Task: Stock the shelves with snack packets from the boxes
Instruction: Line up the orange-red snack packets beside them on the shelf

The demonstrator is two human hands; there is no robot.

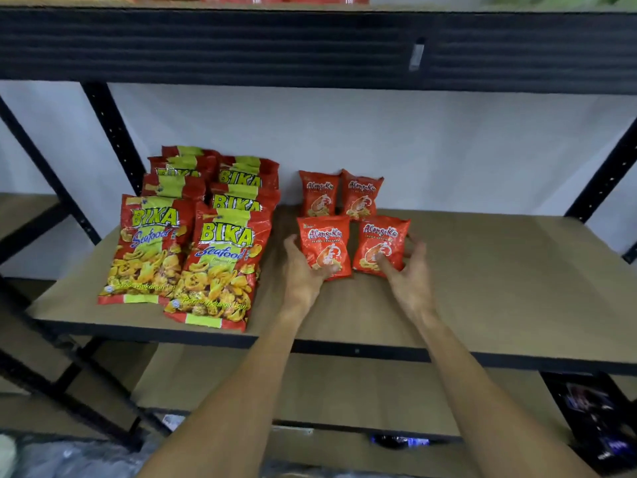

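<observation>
On the brown wooden shelf board (pixel 482 270), a second row of small snacks is being formed. The left small orange-red foil packet with a prawn picture (pixel 324 243) is gripped by the left hand (pixel 303 270). The thumb is laid on its lower front and the fingers are curled at its left edge, probably so that it is kept upright with the label facing outward. The right packet of the same kind (pixel 381 241) is only touched by the right hand (pixel 410 274). The thumb rests on its front while the fingers are spread loosely beside its right edge, which is judged to be a steadying touch.

Both packets are placed just in front of two back packets (pixel 319 193) of the same sort, so that one kind is kept together. The large red-and-yellow seafood snack bags (pixel 220 267) are laid in overlapping rows on the left, near but apart. No box is seen.
</observation>
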